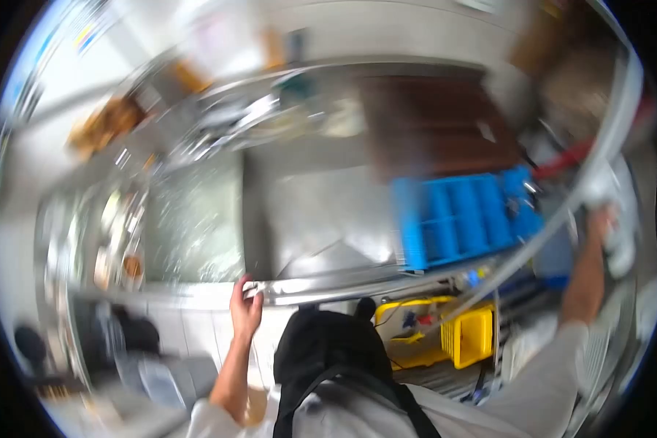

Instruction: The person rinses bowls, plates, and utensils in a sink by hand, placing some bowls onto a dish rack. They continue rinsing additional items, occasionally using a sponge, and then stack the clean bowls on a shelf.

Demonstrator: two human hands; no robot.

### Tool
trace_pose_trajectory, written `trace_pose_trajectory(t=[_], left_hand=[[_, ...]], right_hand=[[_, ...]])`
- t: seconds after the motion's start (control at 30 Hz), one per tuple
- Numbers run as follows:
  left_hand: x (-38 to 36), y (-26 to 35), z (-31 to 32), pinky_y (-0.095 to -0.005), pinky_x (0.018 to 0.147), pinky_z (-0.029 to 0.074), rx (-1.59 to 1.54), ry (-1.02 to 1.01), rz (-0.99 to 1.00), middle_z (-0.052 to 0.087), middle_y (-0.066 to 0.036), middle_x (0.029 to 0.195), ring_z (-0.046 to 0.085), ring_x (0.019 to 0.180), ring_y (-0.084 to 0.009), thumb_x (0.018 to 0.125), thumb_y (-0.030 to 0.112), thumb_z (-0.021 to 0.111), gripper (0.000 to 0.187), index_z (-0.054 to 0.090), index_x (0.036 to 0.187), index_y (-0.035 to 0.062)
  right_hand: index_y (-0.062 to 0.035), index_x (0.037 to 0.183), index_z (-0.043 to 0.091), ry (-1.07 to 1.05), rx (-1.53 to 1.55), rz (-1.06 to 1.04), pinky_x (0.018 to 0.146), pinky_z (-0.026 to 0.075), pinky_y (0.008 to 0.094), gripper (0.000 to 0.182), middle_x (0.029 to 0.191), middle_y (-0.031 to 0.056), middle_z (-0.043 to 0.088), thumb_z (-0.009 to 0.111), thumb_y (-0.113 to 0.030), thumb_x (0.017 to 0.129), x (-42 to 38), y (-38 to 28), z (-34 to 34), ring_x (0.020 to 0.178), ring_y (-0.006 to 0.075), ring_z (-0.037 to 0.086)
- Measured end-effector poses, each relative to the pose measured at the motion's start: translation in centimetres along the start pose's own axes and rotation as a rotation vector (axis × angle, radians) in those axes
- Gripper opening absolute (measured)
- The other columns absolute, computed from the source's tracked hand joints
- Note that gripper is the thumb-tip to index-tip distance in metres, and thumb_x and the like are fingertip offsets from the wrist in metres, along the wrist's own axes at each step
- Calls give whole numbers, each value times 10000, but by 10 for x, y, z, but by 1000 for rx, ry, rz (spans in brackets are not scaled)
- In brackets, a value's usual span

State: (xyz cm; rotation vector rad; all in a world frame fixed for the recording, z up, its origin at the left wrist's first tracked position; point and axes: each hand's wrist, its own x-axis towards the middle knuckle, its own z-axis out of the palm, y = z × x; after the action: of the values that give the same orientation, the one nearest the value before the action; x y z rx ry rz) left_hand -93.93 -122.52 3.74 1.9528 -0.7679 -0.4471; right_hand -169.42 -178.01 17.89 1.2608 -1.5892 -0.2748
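My left hand point(246, 310) is at the front rim point(321, 290) of the steel sink, its thumb and fingers curled around the edge. To its upper left lies a water-filled basin point(193, 226). Far to the right, my right arm is stretched out, and my right hand point(600, 221) is closed on a white cloth point(620, 212) that hangs down beside it. The fingers there are partly hidden by the cloth and blurred. A pale curved bar point(598, 168) passes in front, close to that hand.
A blue divided rack point(460, 219) stands on the counter's right, before a brown board point(438, 124). Blurred utensils point(241, 120) line the back. Below the counter are yellow baskets point(471, 337). Grey containers point(164, 379) stand at lower left.
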Motion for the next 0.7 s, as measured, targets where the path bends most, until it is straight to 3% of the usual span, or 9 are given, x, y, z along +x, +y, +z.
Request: trace_pose_trajectory(t=[0.03, 0.07, 0.1, 0.17, 0.27, 0.33, 0.5, 0.6, 0.7], left_hand=[[-4, -16, -23, -268, 649, 499, 33, 80, -44, 581, -136, 1041, 603, 876, -171, 840, 66, 583, 364, 498, 1187, -3], [-2, -33, -40, -273, 645, 501, 139, 149, 32, 584, -142, 990, 610, 838, -177, 834, 52, 581, 344, 507, 1165, -9], [-8, -45, -59, -278, 640, 504, 257, 190, 105, 586, -148, 939, 617, 800, -184, 828, 39, 579, 325, 516, 1142, -15], [0, -52, -73, -284, 622, 508, 110, 202, -32, 579, -145, 901, 620, 716, -204, 816, 17, 572, 269, 533, 1080, -21], [8, -66, -88, -294, 590, 505, 199, 187, 111, 581, -130, 891, 607, 651, -219, 819, 6, 559, 173, 564, 992, 4], [8, -65, -93, -296, 607, 501, 155, 97, 90, 592, -123, 901, 608, 682, -205, 823, 16, 573, 106, 592, 928, 10], [3, -63, -95, -300, 657, 482, 189, 102, 144, 584, -116, 918, 589, 763, -230, 809, 21, 569, 129, 585, 937, 5], [-1, -84, -85, -303, 591, 435, 271, 159, 26, 545, -105, 734, 530, 654, -197, 788, 19, 532, 89, 558, 866, -15], [-3, -48, -75, -314, 576, 390, 235, 85, -54, 515, -76, 686, 457, 629, -181, 767, 58, 502, 81, 534, 786, -13]], right_hand=[[65, 1249, 483, 289, 117, -12, 854, 429, 562, 585, 1329, 248, 433, 422, -401, 901, 0, 3, 87, 1195, 410, 434], [89, 1220, 495, 10, -61, -19, 740, 477, 562, 630, 1298, 296, 441, 409, -450, 904, 5, 6, 90, 1082, 407, 530], [86, 1170, 535, 126, -501, 78, 622, 493, 545, 575, 1242, 335, 468, 410, -408, 904, 7, -4, 104, 974, 387, 592], [64, 1058, 611, 81, -574, -137, 578, 492, 520, 444, 1146, 345, 530, 463, -305, 859, -15, -10, 19, 897, 396, 608], [-52, 902, 694, 130, -342, -206, 447, 465, 504, 308, 997, 318, 596, 475, -251, 819, -10, -24, -22, 735, 382, 614], [-84, 977, 677, -109, -429, -84, 550, 509, 508, 321, 1000, 323, 579, 474, -299, 854, -27, -35, -108, 807, 400, 624], [-82, 1216, 548, 83, 203, 365, 641, 509, 516, 549, 1046, 248, 580, 353, -498, 916, 17, -47, 12, 750, 385, 616], [-103, 1112, 554, 131, 65, -179, 686, 495, 417, 352, 950, 119, 617, 393, -352, 922, 4, -22, 22, 745, 263, 606], [-64, 1017, 563, -171, 202, -209, 767, 451, 360, 253, 955, 90, 594, 460, -262, 898, -48, 3, -69, 844, 211, 562]])
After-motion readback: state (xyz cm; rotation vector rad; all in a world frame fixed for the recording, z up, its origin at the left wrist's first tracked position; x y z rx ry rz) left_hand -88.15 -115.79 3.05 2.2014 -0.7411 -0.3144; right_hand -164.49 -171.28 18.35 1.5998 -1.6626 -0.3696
